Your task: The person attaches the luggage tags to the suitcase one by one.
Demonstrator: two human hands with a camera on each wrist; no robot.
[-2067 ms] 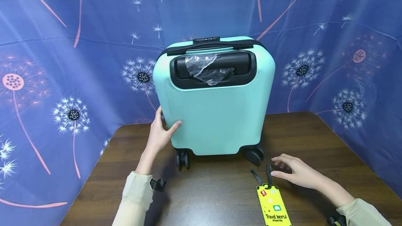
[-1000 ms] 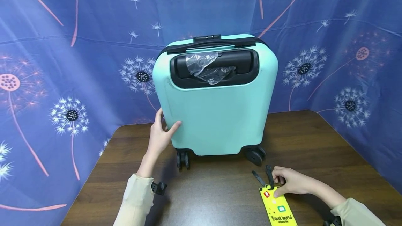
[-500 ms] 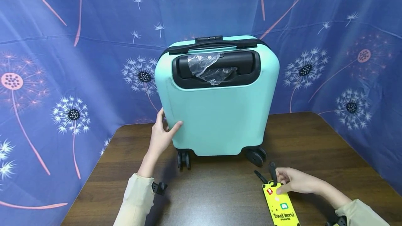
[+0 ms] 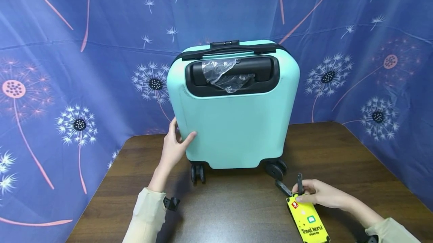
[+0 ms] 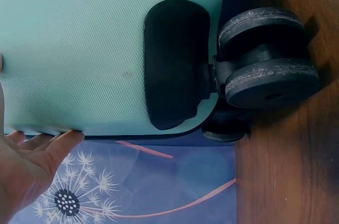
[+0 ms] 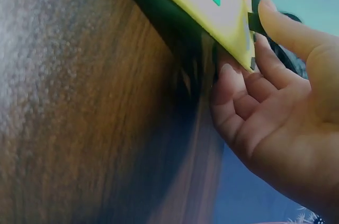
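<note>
A mint-green suitcase [image 4: 233,130] stands upright on its black wheels, its telescopic handle partly wrapped in clear plastic. My left hand [image 4: 173,149] holds its lower left side, thumb on the front face and fingers around the edge. In the left wrist view, those fingers [image 5: 66,142] lie along the rim near a wheel [image 5: 270,81]. My right hand [image 4: 321,193] pinches the top of a yellow luggage tag [image 4: 308,218] printed "Travel World". Its black strap [image 4: 283,188] sticks up with the ends apart. In the right wrist view, the tag [image 6: 212,20] tilts up over the wood.
The brown wooden table [image 4: 230,209] carries everything, its back corners rounded. A blue curtain [image 4: 230,6] with dandelion prints hangs right behind the suitcase. The right front wheel [image 4: 275,168] is a short way behind the tag's strap.
My right hand has come onto the tag, taken hold of its top, and shifted it slightly right with its top end raised. The left hand and suitcase stay put.
</note>
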